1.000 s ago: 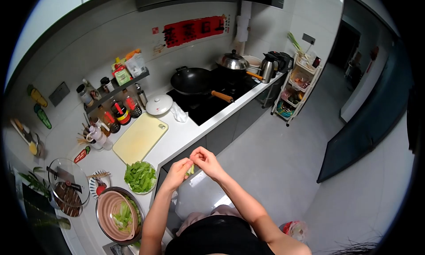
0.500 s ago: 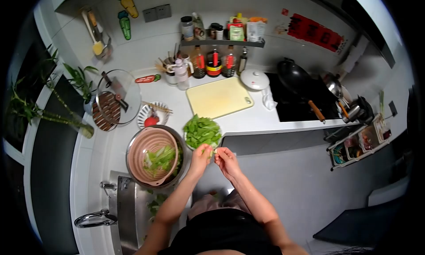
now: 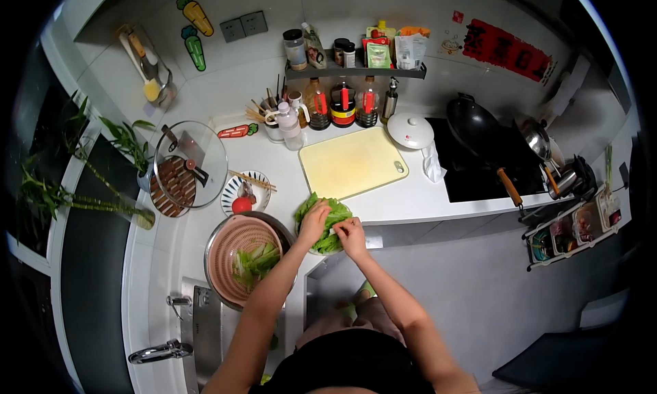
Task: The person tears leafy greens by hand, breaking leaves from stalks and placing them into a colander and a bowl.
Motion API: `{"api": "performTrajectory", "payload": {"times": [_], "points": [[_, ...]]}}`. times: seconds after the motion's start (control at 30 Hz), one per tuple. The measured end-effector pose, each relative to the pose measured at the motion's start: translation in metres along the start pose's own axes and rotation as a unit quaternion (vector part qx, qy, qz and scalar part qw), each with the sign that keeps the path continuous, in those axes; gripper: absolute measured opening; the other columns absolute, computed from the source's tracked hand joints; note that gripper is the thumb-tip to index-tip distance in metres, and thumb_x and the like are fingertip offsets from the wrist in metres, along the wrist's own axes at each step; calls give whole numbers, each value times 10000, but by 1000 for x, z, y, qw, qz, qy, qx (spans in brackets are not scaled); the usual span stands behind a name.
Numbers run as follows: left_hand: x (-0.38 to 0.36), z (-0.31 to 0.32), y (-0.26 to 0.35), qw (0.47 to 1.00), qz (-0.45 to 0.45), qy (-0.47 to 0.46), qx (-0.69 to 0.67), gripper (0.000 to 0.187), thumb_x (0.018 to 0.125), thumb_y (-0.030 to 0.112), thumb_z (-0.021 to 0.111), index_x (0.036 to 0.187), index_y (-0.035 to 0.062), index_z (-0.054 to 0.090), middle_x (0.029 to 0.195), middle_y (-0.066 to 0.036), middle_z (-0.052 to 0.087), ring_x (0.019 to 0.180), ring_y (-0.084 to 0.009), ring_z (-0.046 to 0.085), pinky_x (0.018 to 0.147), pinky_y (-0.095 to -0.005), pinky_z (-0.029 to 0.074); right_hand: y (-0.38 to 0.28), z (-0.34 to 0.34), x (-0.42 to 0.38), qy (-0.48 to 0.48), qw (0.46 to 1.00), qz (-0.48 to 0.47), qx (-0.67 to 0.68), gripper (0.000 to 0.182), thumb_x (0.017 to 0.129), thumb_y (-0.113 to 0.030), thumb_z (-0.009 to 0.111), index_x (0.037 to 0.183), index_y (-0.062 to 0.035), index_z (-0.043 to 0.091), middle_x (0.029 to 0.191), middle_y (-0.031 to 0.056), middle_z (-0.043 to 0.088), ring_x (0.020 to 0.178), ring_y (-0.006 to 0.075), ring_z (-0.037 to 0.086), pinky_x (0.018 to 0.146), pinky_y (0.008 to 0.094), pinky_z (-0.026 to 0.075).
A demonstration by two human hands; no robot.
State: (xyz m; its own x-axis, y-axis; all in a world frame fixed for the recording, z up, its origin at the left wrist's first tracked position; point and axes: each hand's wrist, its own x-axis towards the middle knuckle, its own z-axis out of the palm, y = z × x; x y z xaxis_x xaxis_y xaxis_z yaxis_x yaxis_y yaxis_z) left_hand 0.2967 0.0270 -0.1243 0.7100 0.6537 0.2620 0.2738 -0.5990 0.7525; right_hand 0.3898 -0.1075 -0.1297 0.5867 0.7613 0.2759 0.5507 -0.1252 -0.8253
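Observation:
Green lettuce leaves (image 3: 330, 242) are heaped in a round dish at the counter's front edge, its rim mostly covered. My left hand (image 3: 315, 223) lies over the left side of the heap, fingers stretched out and touching the leaves. At the right side, my right hand (image 3: 352, 238) has its thumb and fingertips pinched together against the greens; what is between them is too small to make out. Left of my hands, a pink colander (image 3: 222, 250) with some pale green leaves (image 3: 256, 263) sits in a metal basin (image 3: 211, 284).
Behind the dish lies a yellow cutting board (image 3: 352, 163). A patterned plate (image 3: 231, 201) holds a red tomato (image 3: 241, 204) and chopsticks. The sink (image 3: 207, 332) and faucet (image 3: 161, 351) are at lower left. A wok (image 3: 473, 124) stands on the black stove at right.
Both hands have moved from pinching together at the dish's near edge onto the leaves. My left hand has opened out and lies forward on the heap. The view has shifted slightly.

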Motion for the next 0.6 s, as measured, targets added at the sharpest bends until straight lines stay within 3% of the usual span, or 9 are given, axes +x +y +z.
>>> {"api": "performTrajectory", "payload": {"times": [0.03, 0.07, 0.13, 0.17, 0.27, 0.3, 0.33, 0.4, 0.6], "points": [[2, 6, -7, 995, 52, -22, 82, 264, 952, 178, 463, 1161, 61, 573, 1358, -154, 457, 1289, -318, 389, 1030, -410, 327, 7, 4, 2, 7, 1000, -19, 2, 181, 802, -57, 612, 973, -58, 671, 879, 130, 522, 798, 293, 544, 743, 363, 461], [0, 13, -14, 995, 49, -27, 83, 264, 952, 178, 463, 1161, 61, 573, 1358, -154, 457, 1289, -318, 389, 1030, -410, 327, 15, 8, 2, 6, 1000, -14, 4, 181, 802, -57, 612, 973, -58, 671, 879, 130, 522, 798, 293, 544, 743, 363, 461], [-3, 10, 0, 976, -8, -69, 208, 404, 964, 261, 439, 1349, 137, 435, 1516, -113, 195, 1399, -330, 152, 1105, -510, 133, 23, 14, 1, 70, 996, 51, 17, 219, 819, -28, 571, 1017, -55, 659, 911, 146, 539, 829, 308, 553, 768, 365, 460], [0, 8, 0, 976, -26, -109, 187, 551, 966, 341, 421, 1456, 162, 244, 1542, -95, 86, 1405, -327, 118, 1099, -552, 28, 26, 14, -1, 70, 996, 57, 18, 219, 819, -28, 571, 1017, -55, 659, 911, 146, 539, 829, 308, 553, 768, 365, 460], [9, 9, -13, 987, -25, -125, 102, 577, 980, 440, 279, 1474, 160, 176, 1502, -135, 228, 1406, -318, 127, 1121, -487, 27, 29, 5, -7, 65, 992, 101, 44, 254, 821, -5, 538, 1051, -41, 640, 937, 168, 550, 866, 328, 558, 788, 374, 459], [15, -7, 14, 990, -75, -117, -39, 628, 974, 509, 192, 1477, 134, 149, 1502, -142, 229, 1406, -319, 127, 1129, -448, 24, 30, 6, -8, 78, 993, 83, 34, 256, 830, -4, 537, 1064, -48, 630, 916, 161, 548, 816, 305, 561, 750, 361, 467], [19, -10, 18, 990, -77, -114, -39, 628, 974, 509, 192, 1477, 134, 149, 1502, -142, 229, 1406, -319, 127, 1129, -448, 24, 32, 6, -8, 91, 994, 63, 25, 260, 838, -3, 537, 1078, -56, 620, 896, 155, 547, 765, 283, 565, 713, 348, 476], [25, -18, 26, 933, -128, -78, -327, 669, 962, 557, 118, 1480, 134, 132, 1504, -107, 243, 1409, -279, 127, 1137, -404, 51, 31, 7, -8, 93, 994, 51, 24, 245, 842, -6, 534, 1071, -46, 612, 914, 154, 555, 764, 276, 569, 705, 352, 477], [18, -49, 41, 897, -139, -44, -418, 691, 962, 569, 161, 1430, 70, 255, 1436, -149, 347, 1343, -242, 311, 1117, -388, 171, 8, 4, -7, 77, 997, 13, 17, 236, 846, -18, 537, 1070, -38, 608, 950, 147, 575, 768, 258, 579, 699, 337, 483]]}}
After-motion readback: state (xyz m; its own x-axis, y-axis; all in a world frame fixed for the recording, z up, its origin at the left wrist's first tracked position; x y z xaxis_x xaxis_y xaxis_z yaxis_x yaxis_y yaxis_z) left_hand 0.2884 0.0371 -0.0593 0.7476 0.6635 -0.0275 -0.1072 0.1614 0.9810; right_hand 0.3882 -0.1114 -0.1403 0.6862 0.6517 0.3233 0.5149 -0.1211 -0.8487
